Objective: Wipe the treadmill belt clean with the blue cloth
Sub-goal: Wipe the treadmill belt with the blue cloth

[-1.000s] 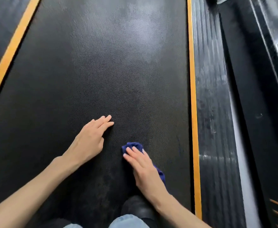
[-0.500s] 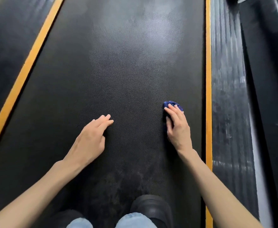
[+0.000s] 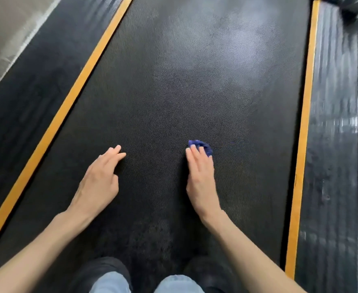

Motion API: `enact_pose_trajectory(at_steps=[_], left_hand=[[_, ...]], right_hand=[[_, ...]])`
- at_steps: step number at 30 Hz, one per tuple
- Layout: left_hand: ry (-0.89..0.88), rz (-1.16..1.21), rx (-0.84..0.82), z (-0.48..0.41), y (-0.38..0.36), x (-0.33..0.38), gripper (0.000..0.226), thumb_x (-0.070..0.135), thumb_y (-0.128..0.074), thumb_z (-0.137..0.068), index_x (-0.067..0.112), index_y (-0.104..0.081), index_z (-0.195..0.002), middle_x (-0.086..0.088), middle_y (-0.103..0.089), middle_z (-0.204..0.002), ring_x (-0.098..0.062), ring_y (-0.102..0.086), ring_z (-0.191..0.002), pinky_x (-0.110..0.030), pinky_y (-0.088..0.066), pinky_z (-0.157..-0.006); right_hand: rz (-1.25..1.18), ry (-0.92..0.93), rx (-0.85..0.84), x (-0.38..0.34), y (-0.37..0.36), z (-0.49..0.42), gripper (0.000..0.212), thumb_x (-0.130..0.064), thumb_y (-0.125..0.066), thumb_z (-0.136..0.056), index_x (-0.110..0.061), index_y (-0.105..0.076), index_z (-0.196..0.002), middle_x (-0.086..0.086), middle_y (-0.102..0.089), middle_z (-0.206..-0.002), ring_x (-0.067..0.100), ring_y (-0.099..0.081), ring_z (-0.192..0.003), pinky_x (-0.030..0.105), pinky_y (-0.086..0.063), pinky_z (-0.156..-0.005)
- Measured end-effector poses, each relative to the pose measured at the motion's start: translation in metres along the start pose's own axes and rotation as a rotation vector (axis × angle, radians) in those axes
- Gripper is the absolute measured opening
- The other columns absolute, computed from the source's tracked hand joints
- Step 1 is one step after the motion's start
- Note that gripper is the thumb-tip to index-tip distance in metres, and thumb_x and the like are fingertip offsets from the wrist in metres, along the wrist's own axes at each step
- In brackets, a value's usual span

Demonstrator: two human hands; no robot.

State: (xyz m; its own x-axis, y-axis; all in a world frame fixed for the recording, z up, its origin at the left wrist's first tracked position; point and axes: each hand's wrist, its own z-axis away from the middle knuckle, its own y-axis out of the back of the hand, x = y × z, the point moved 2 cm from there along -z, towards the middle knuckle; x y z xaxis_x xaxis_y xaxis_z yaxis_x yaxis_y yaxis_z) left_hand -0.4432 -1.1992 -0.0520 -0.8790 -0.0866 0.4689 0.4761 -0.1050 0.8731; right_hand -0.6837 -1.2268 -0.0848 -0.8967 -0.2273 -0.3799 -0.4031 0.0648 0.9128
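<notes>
1. The left hand (image 3: 98, 182), centre left of the frame, was bare to the fingertips.
2. The right hand (image 3: 201, 182), just right of centre, was likewise bare; pale fingernails showed at its fingertips.
3. The left forearm (image 3: 36, 250) and the right forearm (image 3: 248, 246) were uncovered as far as the lower frame edge.
4. The left trouser leg (image 3: 110, 282) and the right trouser leg (image 3: 178, 284), at bottom centre, were of light blue denim.
5. The left shoe (image 3: 101, 267) and the right shoe (image 3: 212, 271) were dark with rounded toes; finer detail was too dim to tell.
</notes>
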Motion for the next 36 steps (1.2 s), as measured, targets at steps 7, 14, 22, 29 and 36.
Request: enact_pose_trajectory(at_steps=[7,14,22,29,36], left_hand=[[0.089,-0.008,0.051,-0.006,0.021,-0.024,0.061,-0.020,-0.044,-0.072,0.003,-0.050,-0.129,-0.012,-0.041,-0.143,-0.025,-0.034,-0.135,-0.032,-0.020,-0.112],[0.172,0.000,0.021,0.022,0.042,-0.040,0.059,-0.013,-0.042,-0.082,0.011,-0.043,-0.136,-0.001,-0.034,-0.148,-0.012,-0.024,-0.139,-0.023,-0.012,-0.112],[0.354,0.009,0.036,0.071,0.046,-0.066,0.044,-0.009,-0.047,-0.078,0.011,-0.061,-0.114,0.001,-0.049,-0.136,-0.020,-0.044,-0.127,-0.034,-0.031,-0.111],[0.523,0.002,0.030,0.135,0.066,-0.077,0.046,-0.005,-0.041,-0.086,0.017,-0.054,-0.124,0.005,-0.043,-0.140,-0.014,-0.044,-0.125,-0.028,-0.037,-0.103],[0.656,0.095,-0.070,0.149,0.043,-0.063,0.059,-0.002,-0.038,-0.093,0.024,-0.027,-0.145,0.014,-0.014,-0.154,-0.007,-0.015,-0.141,-0.025,-0.018,-0.115]], right_hand=[[0.048,0.734,-0.334,-0.112,-0.049,0.011,0.053,-0.019,-0.036,-0.084,-0.016,-0.048,-0.135,0.000,-0.045,-0.143,0.022,-0.036,-0.134,0.040,-0.022,-0.114],[0.007,-0.017,0.012,0.002,-0.009,-0.095,0.053,0.004,-0.038,-0.076,0.001,-0.055,-0.126,0.016,-0.051,-0.135,0.036,-0.041,-0.130,0.052,-0.026,-0.111],[-0.109,0.727,-0.316,-0.185,-0.074,-0.025,0.066,0.002,-0.070,-0.065,-0.005,-0.054,-0.128,0.011,-0.050,-0.138,0.030,-0.042,-0.131,0.045,-0.017,-0.111],[-0.054,0.979,-0.392,-0.178,-0.080,-0.073,0.054,-0.003,-0.050,-0.078,-0.005,-0.051,-0.132,0.012,-0.047,-0.140,0.031,-0.037,-0.134,0.048,-0.026,-0.112],[-0.062,0.430,-0.272,-0.185,-0.071,-0.098,0.059,0.006,-0.048,-0.080,0.000,-0.040,-0.138,0.016,-0.037,-0.146,0.033,-0.023,-0.140,0.045,-0.013,-0.118]])
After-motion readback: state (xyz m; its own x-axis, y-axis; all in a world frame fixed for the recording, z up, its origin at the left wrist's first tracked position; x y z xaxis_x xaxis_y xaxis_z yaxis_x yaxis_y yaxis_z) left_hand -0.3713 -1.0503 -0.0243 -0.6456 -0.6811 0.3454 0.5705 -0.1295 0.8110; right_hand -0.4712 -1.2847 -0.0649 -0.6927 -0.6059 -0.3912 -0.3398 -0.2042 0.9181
